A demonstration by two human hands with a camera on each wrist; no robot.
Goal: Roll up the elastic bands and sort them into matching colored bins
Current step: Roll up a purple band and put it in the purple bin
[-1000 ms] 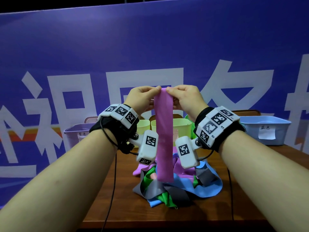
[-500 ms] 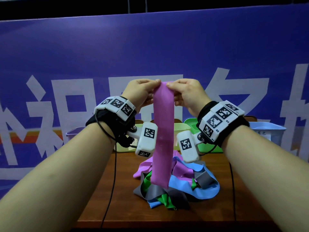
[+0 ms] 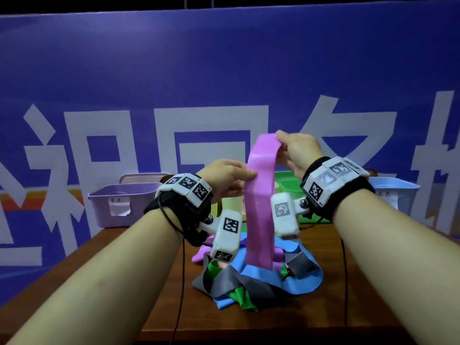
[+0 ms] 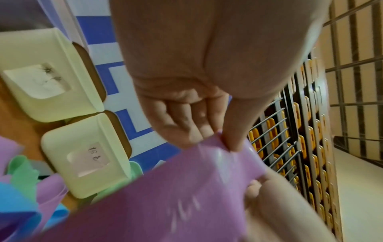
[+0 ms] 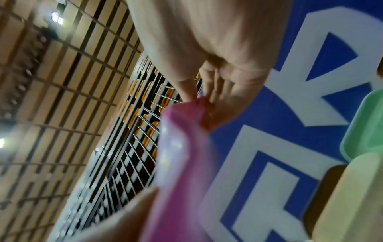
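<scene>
Now, pink band (image 3: 258,210): held up above the worktop (image 3: 154,290), hanging long and nearly straight, top end highest, bottom end just over the pile of bands (image 3: 251,280).
Right hand (image 3: 297,151): raised higher than the other, grasping the top end of the pink band between thumb and curled fingers (image 5: 225,88); blurred in the wrist view.
Left hand (image 3: 225,178): lower, pinching the left edge of the pink band a little below its top, thumb (image 4: 234,131) pressed on the front face, fingers curled behind.
Pile of bands: loose tangle in the middle of the worktop, with blue, grey, green and pink strips crossing one another, none rolled.
Purple bin (image 3: 119,205): far left on the worktop, against the blue banner (image 3: 224,70), paper label on its front wall.
Pale yellow bins (image 4: 51,91): two, side by side behind the pile, each with a paper label; writing too small to read.
Green bin (image 3: 288,181): behind the pink band and the right wrist, mostly hidden.
Light blue bin (image 3: 395,195): far right, partly behind the right forearm.
Wrist bands: black straps with white marker blocks on both wrists, cables hanging toward the near edge.
</scene>
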